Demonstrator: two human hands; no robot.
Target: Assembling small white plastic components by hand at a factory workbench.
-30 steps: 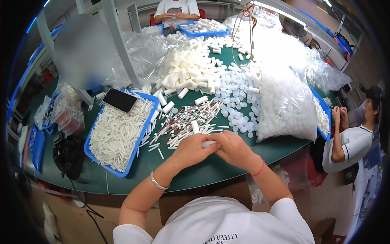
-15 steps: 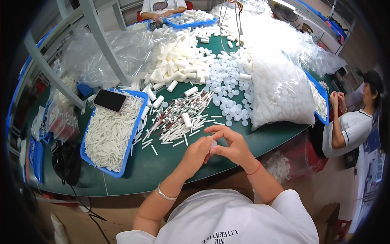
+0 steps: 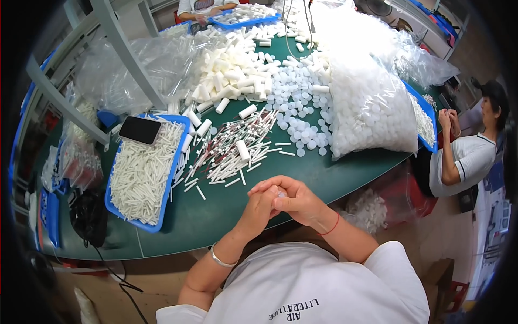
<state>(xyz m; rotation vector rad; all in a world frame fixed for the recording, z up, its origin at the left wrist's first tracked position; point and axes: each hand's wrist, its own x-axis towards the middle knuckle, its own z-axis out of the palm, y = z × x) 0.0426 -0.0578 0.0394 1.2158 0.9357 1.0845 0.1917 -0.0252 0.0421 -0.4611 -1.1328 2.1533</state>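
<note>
Over the table's near edge, my left hand (image 3: 259, 209) and my right hand (image 3: 300, 203) are pressed together, fingers closed. Between them shows a bit of a small translucent plastic cap (image 3: 281, 194); most of it is hidden by the fingers. Just beyond lies a heap of thin white sticks with dark red wire-like strands (image 3: 237, 141). A short white cylinder (image 3: 243, 151) rests on that heap. Farther back are loose translucent round caps (image 3: 307, 132) and a pile of white foam-like cylinders (image 3: 232, 78).
On the green table (image 3: 216, 227), a blue tray (image 3: 156, 227) full of white sticks stands left, a phone (image 3: 140, 130) lying on it. A bulging clear bag of caps (image 3: 369, 108) is at right. Metal posts (image 3: 127, 51) rise at left. A co-worker (image 3: 464, 156) sits at right, another across.
My right hand has closed in over my left, its raised fingers now folded down around the cap. The whole view has shifted slightly.
</note>
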